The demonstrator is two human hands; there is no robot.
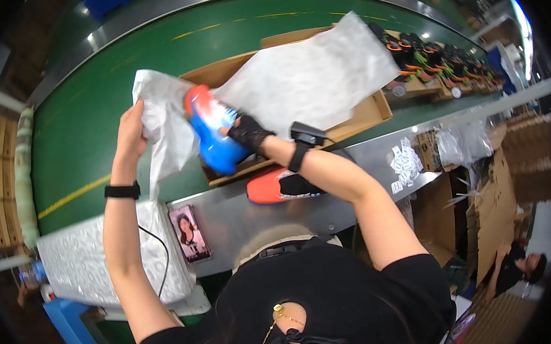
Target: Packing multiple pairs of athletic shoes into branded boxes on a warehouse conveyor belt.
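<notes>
My left hand point(132, 129) pinches the edge of a white sheet of wrapping paper point(159, 106), lifting it at the left end of an open cardboard shoebox point(367, 111). In my right hand point(247, 134), which wears a black fingerless glove, is a sports shoe point(214, 130) with a blue and orange-red sole. It is tilted over the box's left end and smeared by motion. More white paper point(300, 74) spreads across the box and hides most of its inside. A second shoe point(276, 186), orange and black, lies on the metal ledge below, partly hidden by my right forearm.
The box stands on a green conveyor belt point(87, 121). Several boxes of dark shoes point(430, 59) line the belt at right. A phone point(189, 234) lies beside a stack of white paper point(112, 254). Small white labels point(406, 163) sit on the ledge. Another person point(518, 267) is at far right.
</notes>
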